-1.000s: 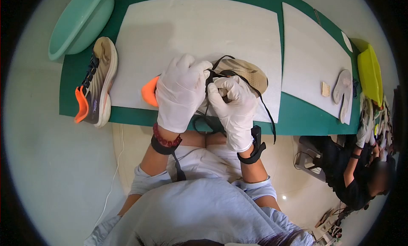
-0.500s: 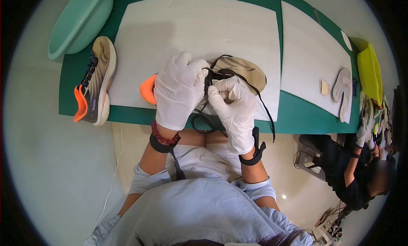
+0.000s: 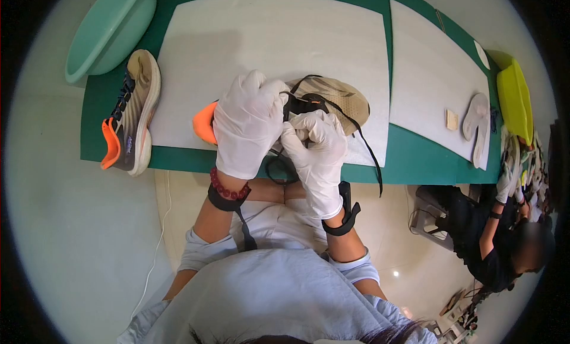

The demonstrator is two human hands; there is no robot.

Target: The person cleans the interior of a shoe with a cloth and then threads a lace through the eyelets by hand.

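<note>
A beige running shoe (image 3: 350, 100) with an orange heel lies sideways in front of me, toe to the right. Its black shoelace (image 3: 367, 145) is partly loose, with one end hanging over the table edge. My left hand (image 3: 249, 124), in a white glove, covers the middle of the shoe, its fingers closed on the lace near the eyelets. Close beside it, my gloved right hand (image 3: 317, 160) has thumb and fingers pinched together at the lace. The exact spot between the fingertips is hidden. A dark loop of lace hangs below, between my hands.
A matching shoe (image 3: 145, 112) stands at the left on the green table (image 3: 190, 160). Behind it is a teal basin (image 3: 110, 35). To the right are a second white board (image 3: 427, 89), an insole (image 3: 475, 121), a yellow basket (image 3: 515, 103) and a person in black (image 3: 469, 231).
My right hand has moved a little left, closer to my left hand, with its fingertips still pinched. The left hand stays nearly in place on the shoe.
</note>
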